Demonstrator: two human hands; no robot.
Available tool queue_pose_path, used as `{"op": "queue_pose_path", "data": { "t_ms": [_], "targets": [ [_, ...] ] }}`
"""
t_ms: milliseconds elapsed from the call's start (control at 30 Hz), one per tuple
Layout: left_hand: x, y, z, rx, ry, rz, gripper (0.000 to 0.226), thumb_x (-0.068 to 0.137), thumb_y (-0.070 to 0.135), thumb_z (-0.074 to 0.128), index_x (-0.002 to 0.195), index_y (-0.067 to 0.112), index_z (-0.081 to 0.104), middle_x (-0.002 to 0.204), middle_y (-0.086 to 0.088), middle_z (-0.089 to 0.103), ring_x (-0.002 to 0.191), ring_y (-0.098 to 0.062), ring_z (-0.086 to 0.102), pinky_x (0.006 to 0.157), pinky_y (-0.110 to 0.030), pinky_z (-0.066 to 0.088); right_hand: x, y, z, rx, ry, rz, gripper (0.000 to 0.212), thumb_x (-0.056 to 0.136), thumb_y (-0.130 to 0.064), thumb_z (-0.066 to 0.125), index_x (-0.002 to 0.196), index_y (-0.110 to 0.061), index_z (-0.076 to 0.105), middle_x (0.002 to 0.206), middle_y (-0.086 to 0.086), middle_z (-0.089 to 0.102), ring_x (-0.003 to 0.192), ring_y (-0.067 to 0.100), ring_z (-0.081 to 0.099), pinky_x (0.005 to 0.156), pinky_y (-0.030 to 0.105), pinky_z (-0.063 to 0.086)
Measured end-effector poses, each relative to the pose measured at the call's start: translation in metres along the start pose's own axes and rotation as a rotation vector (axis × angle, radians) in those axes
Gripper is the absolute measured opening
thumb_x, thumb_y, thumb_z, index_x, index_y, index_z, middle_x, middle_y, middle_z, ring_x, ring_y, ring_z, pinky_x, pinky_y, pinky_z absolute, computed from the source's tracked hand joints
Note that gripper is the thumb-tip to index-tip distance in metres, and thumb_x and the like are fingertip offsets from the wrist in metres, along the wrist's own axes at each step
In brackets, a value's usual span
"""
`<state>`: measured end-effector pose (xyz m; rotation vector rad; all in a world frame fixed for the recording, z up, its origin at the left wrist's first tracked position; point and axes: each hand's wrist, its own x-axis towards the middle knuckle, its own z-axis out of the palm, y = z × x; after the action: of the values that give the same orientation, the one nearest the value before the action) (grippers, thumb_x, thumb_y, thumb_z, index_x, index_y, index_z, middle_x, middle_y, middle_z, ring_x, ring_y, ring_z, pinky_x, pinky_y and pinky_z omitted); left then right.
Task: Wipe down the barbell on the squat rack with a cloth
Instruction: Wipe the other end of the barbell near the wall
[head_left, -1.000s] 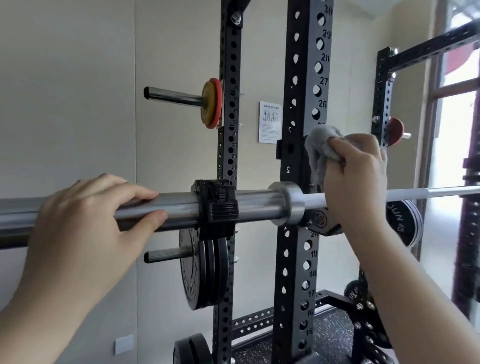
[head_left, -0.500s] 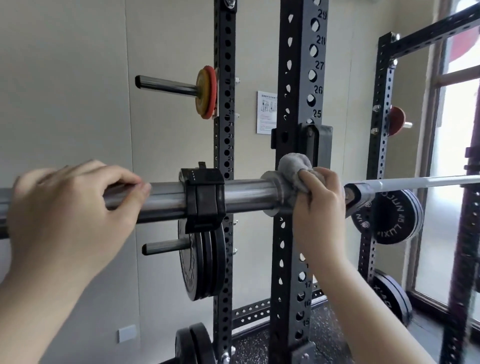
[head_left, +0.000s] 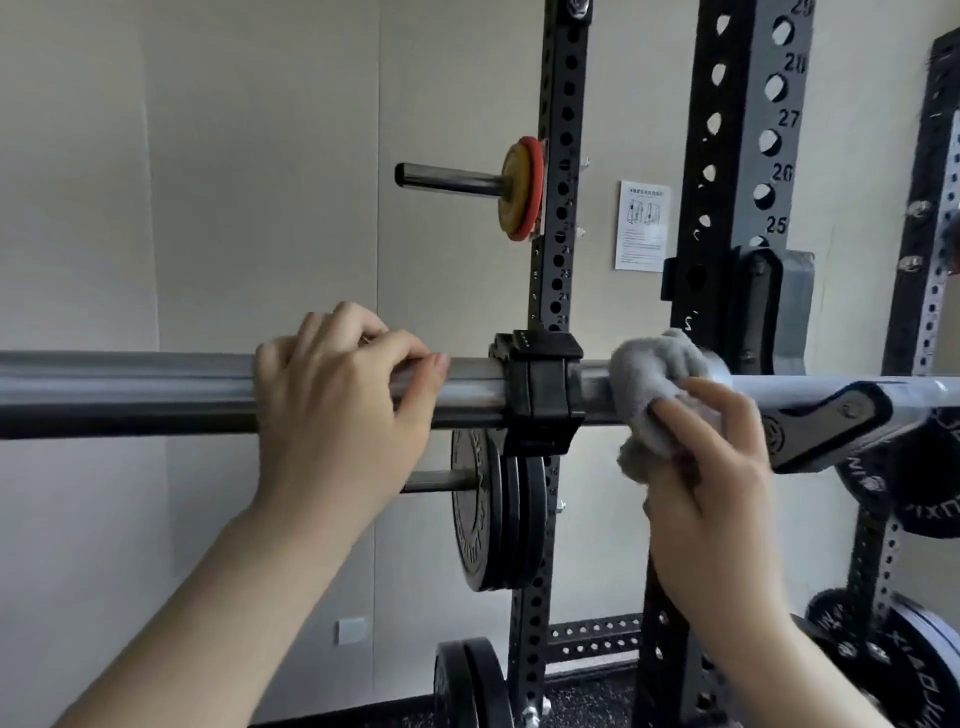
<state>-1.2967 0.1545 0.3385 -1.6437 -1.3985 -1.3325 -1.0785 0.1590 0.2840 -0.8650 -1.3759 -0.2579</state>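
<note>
the barbell (head_left: 130, 389) lies across the squat rack (head_left: 737, 156) from 9 to 3 o'clock. the left hand (head_left: 337, 410) curls over its sleeve at 9 o'clock of the black collar (head_left: 537, 387). at the collar's 3 o'clock the right hand (head_left: 717, 467) pinches the grey cloth (head_left: 649, 384) against the sleeve, so wiping looks midway, with the long sleeve seemingly left.

The left hand (head_left: 332, 410) lies over the top of the barbell (head_left: 130, 392), fingers curled down its far side and thumb tucked against the near side, forearm rising from the lower left. The right hand (head_left: 711, 467) sits further right along the barbell, just below it, fingers bent round a bunched grey cloth (head_left: 649, 395) and pressing it against the steel, forearm rising from the lower right
</note>
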Motion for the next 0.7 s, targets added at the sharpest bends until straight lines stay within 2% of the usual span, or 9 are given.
{"op": "queue_pose_path", "data": {
  "t_ms": [33,100,200,233,300,400,467,600,700],
  "targets": [
    [0.0,-0.001,-0.002,-0.009,-0.015,0.004,0.034,0.089,0.047,0.043,0.089,0.028,0.071,0.091,0.006,0.056,0.092,-0.021,0.052,0.081,-0.035,0.027,0.003,-0.008,-0.003,0.07,0.076,0.013,0.027,0.085,0.001,0.055,0.108,-0.007,0.067,0.125,-0.002,0.045,0.112,0.038,0.051,0.086,0.058,0.049],
    [-0.001,-0.004,-0.005,-0.041,-0.057,0.039,0.031,0.094,0.041,0.044,0.098,0.026,0.071,0.093,0.006,0.055,0.094,-0.019,0.051,0.084,-0.036,0.029,0.007,-0.038,0.003,0.084,0.176,-0.11,0.027,0.084,-0.007,0.053,0.107,-0.015,0.064,0.126,-0.004,0.045,0.111,0.035,0.052,0.082,0.057,0.049],
    [-0.001,-0.016,-0.02,-0.185,-0.078,0.031,0.029,0.096,0.029,0.047,0.116,0.018,0.065,0.104,0.005,0.059,0.101,-0.019,0.054,0.092,-0.039,0.042,0.001,-0.082,0.041,-0.081,0.017,-0.426,0.027,0.079,0.003,0.06,0.1,-0.012,0.065,0.128,0.009,0.05,0.101,0.03,0.048,0.08,0.037,0.043],
    [-0.003,-0.025,-0.027,-0.171,-0.051,0.014,0.031,0.096,0.028,0.046,0.117,0.016,0.064,0.108,0.003,0.061,0.103,-0.021,0.055,0.098,-0.041,0.041,-0.001,-0.088,0.055,-0.199,-0.04,-0.486,0.031,0.074,0.007,0.065,0.1,-0.01,0.068,0.129,0.011,0.054,0.097,0.032,0.049,0.076,0.038,0.044],
    [-0.008,-0.05,-0.042,-0.004,0.02,-0.032,0.03,0.093,0.03,0.045,0.111,0.018,0.066,0.11,0.002,0.065,0.102,-0.021,0.056,0.111,-0.041,0.029,-0.005,-0.087,0.072,-0.342,-0.063,-0.409,0.037,0.067,0.008,0.072,0.101,-0.008,0.07,0.13,0.013,0.058,0.094,0.036,0.054,0.072,0.042,0.047],
    [-0.017,-0.081,-0.057,0.071,0.029,-0.158,0.031,0.093,0.04,0.042,0.099,0.026,0.069,0.104,0.01,0.067,0.099,-0.018,0.057,0.111,-0.035,0.018,-0.013,-0.092,0.086,-0.219,0.085,-0.121,0.031,0.076,0.001,0.06,0.105,-0.007,0.069,0.13,0.014,0.057,0.097,0.032,0.045,0.077,0.045,0.043],
    [-0.018,-0.088,-0.058,0.027,0.018,-0.154,0.033,0.092,0.041,0.042,0.099,0.024,0.07,0.102,0.01,0.067,0.099,-0.018,0.057,0.11,-0.033,0.019,-0.021,-0.113,0.105,-0.14,0.137,-0.072,0.035,0.074,0.001,0.052,0.103,-0.006,0.069,0.127,0.015,0.058,0.095,0.028,0.039,0.076,0.043,0.044],
    [-0.014,-0.09,-0.059,0.025,0.014,-0.109,0.034,0.092,0.041,0.043,0.098,0.022,0.071,0.1,0.008,0.069,0.097,-0.02,0.058,0.101,-0.031,0.028,-0.036,-0.133,0.121,-0.076,-0.04,-0.212,0.043,0.068,0.013,0.051,0.101,-0.008,0.07,0.129,0.011,0.058,0.095,0.025,0.039,0.077,0.037,0.042],
    [-0.012,-0.094,-0.058,0.043,0.003,-0.103,0.036,0.093,0.043,0.039,0.094,0.025,0.07,0.094,0.009,0.068,0.091,-0.019,0.056,0.093,-0.029,0.027,-0.031,-0.11,0.105,-0.02,0.107,-0.028,0.039,0.071,0.01,0.046,0.099,-0.003,0.069,0.13,0.013,0.057,0.099,0.03,0.042,0.08,0.024,0.028]
  ]
}}
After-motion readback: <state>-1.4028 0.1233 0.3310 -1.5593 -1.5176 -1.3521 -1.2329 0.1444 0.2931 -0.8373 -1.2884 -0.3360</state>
